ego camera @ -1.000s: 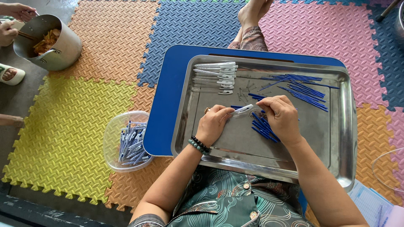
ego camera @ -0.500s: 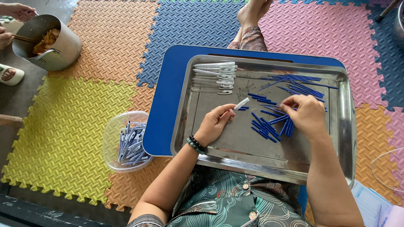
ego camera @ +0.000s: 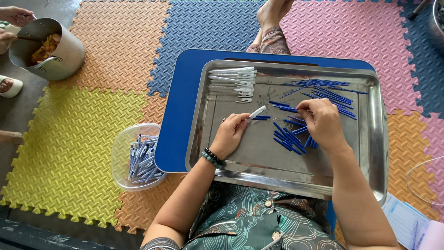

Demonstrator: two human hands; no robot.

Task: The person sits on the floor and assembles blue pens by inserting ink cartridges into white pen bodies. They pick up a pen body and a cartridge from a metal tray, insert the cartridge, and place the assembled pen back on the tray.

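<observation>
A white plastic pen cap [ego camera: 257,112] is pinched in the left hand [ego camera: 230,135], its long axis pointing toward two o'clock. The right hand [ego camera: 322,123] is closed on short blue plastic tubes [ego camera: 287,137] on the steel tray [ego camera: 210,106], at three o'clock of the cap.

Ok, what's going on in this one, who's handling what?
A person sits on foam mats with a metal tray on a blue board in their lap. The left hand holds a white pen cap above the tray, while the right hand rests on a pile of short blue pieces. More white caps are lined up at the tray's far left, and thin blue rods at its far right. A clear tub beside the board holds finished pens.
</observation>
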